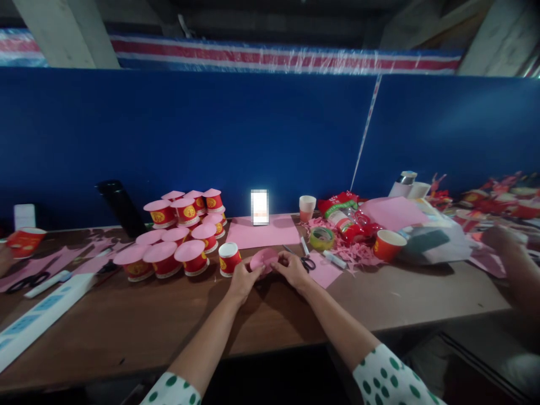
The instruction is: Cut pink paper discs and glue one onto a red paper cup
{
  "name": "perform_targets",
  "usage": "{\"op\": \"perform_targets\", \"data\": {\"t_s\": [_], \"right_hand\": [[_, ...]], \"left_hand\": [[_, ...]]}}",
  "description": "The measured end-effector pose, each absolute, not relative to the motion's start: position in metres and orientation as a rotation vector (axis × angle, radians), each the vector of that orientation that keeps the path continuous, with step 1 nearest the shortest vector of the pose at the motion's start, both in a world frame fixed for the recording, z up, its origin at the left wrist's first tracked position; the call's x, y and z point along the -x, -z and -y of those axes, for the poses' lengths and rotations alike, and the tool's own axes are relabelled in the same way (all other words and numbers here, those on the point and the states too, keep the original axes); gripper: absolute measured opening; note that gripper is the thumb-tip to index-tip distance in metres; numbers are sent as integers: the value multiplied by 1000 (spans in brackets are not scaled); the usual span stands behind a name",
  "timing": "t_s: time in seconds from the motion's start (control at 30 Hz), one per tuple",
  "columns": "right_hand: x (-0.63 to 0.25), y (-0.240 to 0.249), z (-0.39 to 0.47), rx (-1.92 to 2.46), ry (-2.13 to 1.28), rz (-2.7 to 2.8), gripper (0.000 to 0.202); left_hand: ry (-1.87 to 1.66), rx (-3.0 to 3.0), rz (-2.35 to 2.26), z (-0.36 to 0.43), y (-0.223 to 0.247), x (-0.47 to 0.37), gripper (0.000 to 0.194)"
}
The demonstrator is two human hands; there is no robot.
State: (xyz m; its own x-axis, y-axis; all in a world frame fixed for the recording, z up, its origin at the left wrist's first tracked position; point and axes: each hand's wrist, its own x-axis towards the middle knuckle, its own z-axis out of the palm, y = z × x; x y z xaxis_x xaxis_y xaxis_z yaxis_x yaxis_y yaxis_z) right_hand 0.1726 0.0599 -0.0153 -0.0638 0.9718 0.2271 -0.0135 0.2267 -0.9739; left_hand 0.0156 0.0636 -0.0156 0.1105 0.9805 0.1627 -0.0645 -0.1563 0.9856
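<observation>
Between my two hands is a round piece of pink paper point(263, 259), held just above the table's front half. My left hand point(244, 279) pinches its left edge. The fingers of my right hand point(292, 269) are closed on its right edge. Just left of my left hand stands an upside-down red paper cup point(229, 259) with a yellow print and a white base on top. Further left are several red cups with pink paper cone tops point(192, 257). Scissors point(307, 263) lie by my right hand, partly hidden behind it.
A pink sheet point(270, 236) lies behind my hands, with a lit phone point(260, 207) upright on it. Green tape point(321, 238), a glue stick point(334, 259) and an orange cup point(388, 245) are to the right. A black bottle point(120, 208) leans at left. Other people's hands show at both sides.
</observation>
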Motion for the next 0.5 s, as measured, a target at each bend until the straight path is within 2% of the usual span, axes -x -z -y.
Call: {"op": "perform_targets", "data": {"t_s": [0.33,0.5], "right_hand": [[-172,16,-59,1043,-980,1387,24],[-169,19,-58,955,-1069,1455,28]], "left_hand": [[-1306,-1403,-1109,-64,14,-14,34],[-1340,-1387,-1075,-61,10,-17,33]]}}
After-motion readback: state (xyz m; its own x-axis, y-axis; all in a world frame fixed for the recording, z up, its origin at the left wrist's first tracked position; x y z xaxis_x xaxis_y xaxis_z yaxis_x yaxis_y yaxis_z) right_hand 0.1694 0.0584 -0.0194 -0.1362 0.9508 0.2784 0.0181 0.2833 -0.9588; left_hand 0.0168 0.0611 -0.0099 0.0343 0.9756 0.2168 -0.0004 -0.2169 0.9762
